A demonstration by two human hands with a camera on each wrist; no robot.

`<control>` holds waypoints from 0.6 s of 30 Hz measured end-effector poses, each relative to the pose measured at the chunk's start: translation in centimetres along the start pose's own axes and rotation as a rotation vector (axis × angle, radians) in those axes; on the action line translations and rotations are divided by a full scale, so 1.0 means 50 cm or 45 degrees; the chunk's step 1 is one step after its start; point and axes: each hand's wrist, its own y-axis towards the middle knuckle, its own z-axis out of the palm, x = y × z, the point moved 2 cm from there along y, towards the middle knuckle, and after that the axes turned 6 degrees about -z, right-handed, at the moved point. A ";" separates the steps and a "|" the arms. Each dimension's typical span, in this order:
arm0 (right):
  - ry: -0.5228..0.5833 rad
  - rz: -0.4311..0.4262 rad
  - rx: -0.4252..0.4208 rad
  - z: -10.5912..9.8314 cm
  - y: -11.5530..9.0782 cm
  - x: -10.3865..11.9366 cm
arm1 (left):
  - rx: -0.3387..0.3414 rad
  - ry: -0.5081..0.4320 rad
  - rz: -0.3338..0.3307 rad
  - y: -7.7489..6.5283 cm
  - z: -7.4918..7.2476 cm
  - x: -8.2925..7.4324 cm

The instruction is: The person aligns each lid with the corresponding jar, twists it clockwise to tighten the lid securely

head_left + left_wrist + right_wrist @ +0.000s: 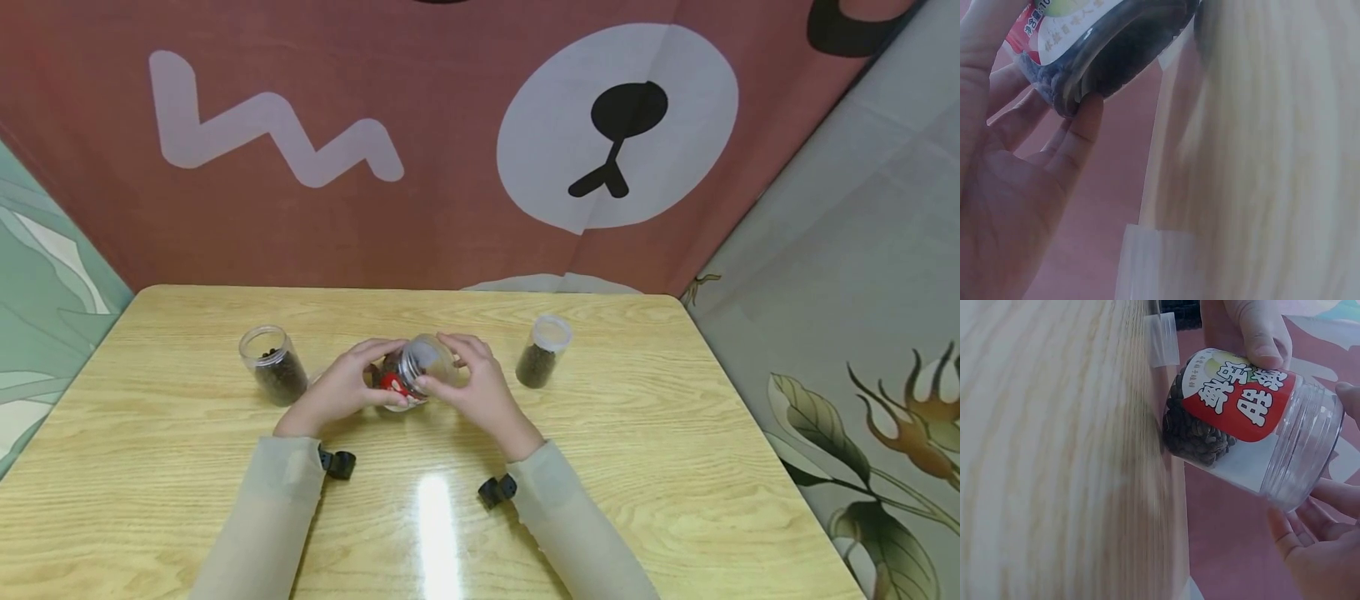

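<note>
- Head view: a labelled jar [408,367] is between the two hands, above the middle of the wooden surface [645,467], its neck end leaning toward the right hand [472,379].
- The left hand [341,387] has its grip closed round the jar's body, thumb on the near side and fingers round the far side.
- The right hand's grip is curled round the neck end, thumb toward the near side and fingers beyond; whether a clear lid sits there is hard to tell.
- Right wrist view: small dark pieces [1197,434] lie toward the base inside, below the red and white label [1238,394]; whether the base touches the surface is unclear.
- Left wrist view: one fingertip of the left hand meets the rim of the dark-looking base [1141,53].
- Near the left hand, a clear jar of dark bits [277,371] stands on the surface.
- Well apart from it, beyond the right hand, a white-topped jar [542,354] also holds dark contents.
- Pale sleeves [262,517] cover both forearms; a black device [341,464] sits at each wrist.
</note>
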 end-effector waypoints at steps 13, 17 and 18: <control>0.064 0.125 0.038 0.007 0.000 -0.002 | 0.007 0.042 0.034 -0.001 -0.001 -0.010; 0.056 0.150 0.010 0.013 -0.002 0.004 | 0.006 0.044 0.021 -0.002 -0.001 -0.007; 0.055 0.160 0.005 0.014 -0.002 0.006 | 0.005 0.044 0.021 -0.002 -0.001 -0.007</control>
